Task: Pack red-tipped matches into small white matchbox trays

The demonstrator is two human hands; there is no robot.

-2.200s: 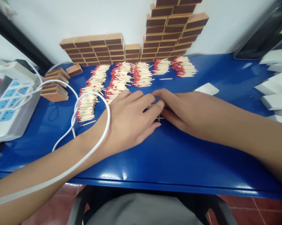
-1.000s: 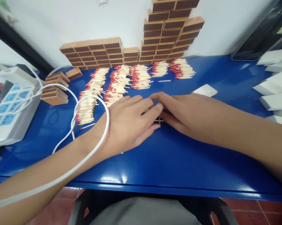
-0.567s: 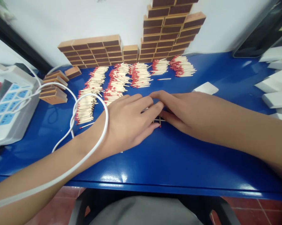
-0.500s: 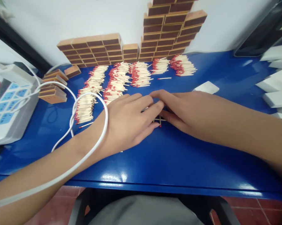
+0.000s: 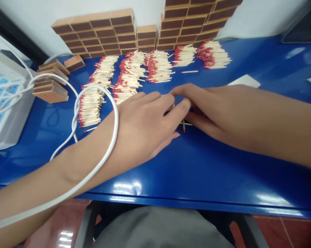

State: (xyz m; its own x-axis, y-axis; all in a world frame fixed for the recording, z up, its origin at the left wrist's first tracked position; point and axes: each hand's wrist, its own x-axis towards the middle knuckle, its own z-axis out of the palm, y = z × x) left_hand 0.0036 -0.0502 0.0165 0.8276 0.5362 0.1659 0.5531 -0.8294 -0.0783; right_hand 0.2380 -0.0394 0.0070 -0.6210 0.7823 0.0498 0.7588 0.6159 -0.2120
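1. Head view: the left hand (image 5: pixel 142 129) and right hand (image 5: pixel 209 106) lay flat, fingers spread, covering a few thin wooden matches (image 5: pixel 183 125) on the glossy blue worktop (image 5: pixel 196 172); neither gripped anything.
2. One visible match ran near-to-far, red head nearest; further matchstick rows (image 5: pixel 131 74) lay beyond.

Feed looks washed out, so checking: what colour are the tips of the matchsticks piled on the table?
Red tips on pale wooden matchsticks, clearest in the head view.

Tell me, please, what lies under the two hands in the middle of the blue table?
Between the left hand and right hand, a few matchsticks peek out on the blue table. How many, and how arranged, stays covered by the fingers.
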